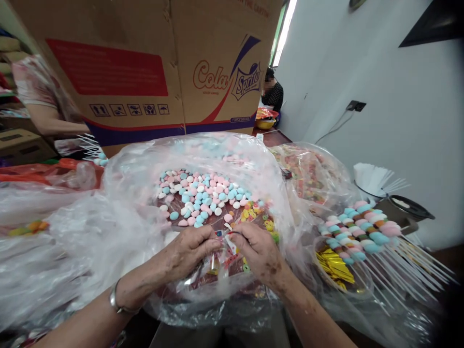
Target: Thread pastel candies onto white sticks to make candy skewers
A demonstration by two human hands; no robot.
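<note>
My left hand (190, 253) is closed, thumb against fingers, at the left side of a small clear printed plastic bag (232, 249). My right hand (259, 251) pinches the right side of this bag. A thin dark line shows at the right fingertips; I cannot make out what it is. Just beyond both hands lies a loose pile of pink, blue and white candies (203, 195) inside a large clear plastic sheet (126, 169). Yellow and green fruit-shaped candies (253, 211) lie right behind my right hand.
At the right, candy skewers (362, 232) with white sticks lie over a round tub holding gold twist ties (335, 266). Behind them stand white sticks (373, 179) and a dark mug (398, 212). A large cardboard box (145, 63) blocks the far side. Two people sit beyond.
</note>
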